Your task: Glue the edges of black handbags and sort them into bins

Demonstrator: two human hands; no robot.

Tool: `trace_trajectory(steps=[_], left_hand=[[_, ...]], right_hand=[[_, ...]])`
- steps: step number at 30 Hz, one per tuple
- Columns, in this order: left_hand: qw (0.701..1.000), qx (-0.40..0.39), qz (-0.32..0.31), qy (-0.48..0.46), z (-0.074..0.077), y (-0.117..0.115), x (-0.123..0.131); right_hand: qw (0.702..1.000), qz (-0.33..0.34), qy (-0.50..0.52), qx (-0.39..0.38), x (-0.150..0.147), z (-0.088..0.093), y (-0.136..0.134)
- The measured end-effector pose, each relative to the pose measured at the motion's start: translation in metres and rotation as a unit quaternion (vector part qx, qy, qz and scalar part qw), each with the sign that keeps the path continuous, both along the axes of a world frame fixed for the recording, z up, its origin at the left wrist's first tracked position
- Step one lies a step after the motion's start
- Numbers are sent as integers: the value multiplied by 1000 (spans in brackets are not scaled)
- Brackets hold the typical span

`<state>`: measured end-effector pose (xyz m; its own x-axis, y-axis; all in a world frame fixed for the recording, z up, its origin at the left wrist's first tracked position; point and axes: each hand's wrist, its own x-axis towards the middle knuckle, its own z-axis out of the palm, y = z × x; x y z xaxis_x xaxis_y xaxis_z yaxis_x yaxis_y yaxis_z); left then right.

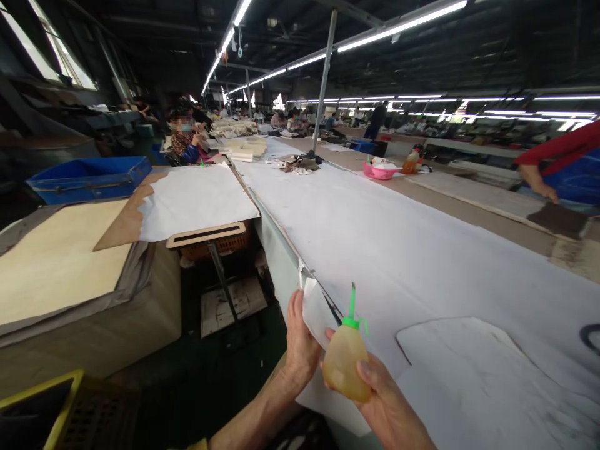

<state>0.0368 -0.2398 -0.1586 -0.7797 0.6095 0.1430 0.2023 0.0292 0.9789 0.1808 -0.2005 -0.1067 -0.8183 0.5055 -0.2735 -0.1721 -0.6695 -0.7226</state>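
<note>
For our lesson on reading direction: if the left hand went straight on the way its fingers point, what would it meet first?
Probably the pale side of the long table, just below its edge: the left hand points towards it. Depth is unclear, so it might only graze past.

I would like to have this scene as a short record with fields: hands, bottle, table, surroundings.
left hand: at a white flap by the table edge; firmness of hold unclear
right hand: holding a squeeze bottle
bottle: yellowish body, green nozzle pointing up
worktable: long, white-covered
beyond the white cover: pink basket; another person's red sleeve
left side: blue bin; yellow-rimmed crate
</note>
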Motion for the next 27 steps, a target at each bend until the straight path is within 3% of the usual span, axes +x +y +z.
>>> trace_trajectory(steps=[3, 6, 9, 11, 14, 17, 22, 27], left_hand=[[993, -46, -1, 106, -3, -8, 5], [992, -11, -100, -72, 1, -15, 4], [929, 87, -223, -281, 9, -20, 3], [894, 159, -266, -323, 13, -22, 6], [869, 200, -298, -341, 17, -23, 10], [869, 182, -287, -359, 14, -23, 11], [894, 125, -283, -325, 8, -17, 3], [921, 130, -266, -253, 28, -10, -4]], right_hand=[[999, -13, -24, 23, 5, -8, 0], [998, -44, -39, 9, 9, -10, 3], [998, -50, -24, -18, 11, -11, 8], [998, -51, -11, -34, 12, -12, 11], [997, -64, -2, -46, 13, -12, 14], [997, -64, 4, -47, 13, -10, 15], [996, -63, 34, -55, 13, -1, 16], [992, -78, 57, -81, 20, 15, 18]])
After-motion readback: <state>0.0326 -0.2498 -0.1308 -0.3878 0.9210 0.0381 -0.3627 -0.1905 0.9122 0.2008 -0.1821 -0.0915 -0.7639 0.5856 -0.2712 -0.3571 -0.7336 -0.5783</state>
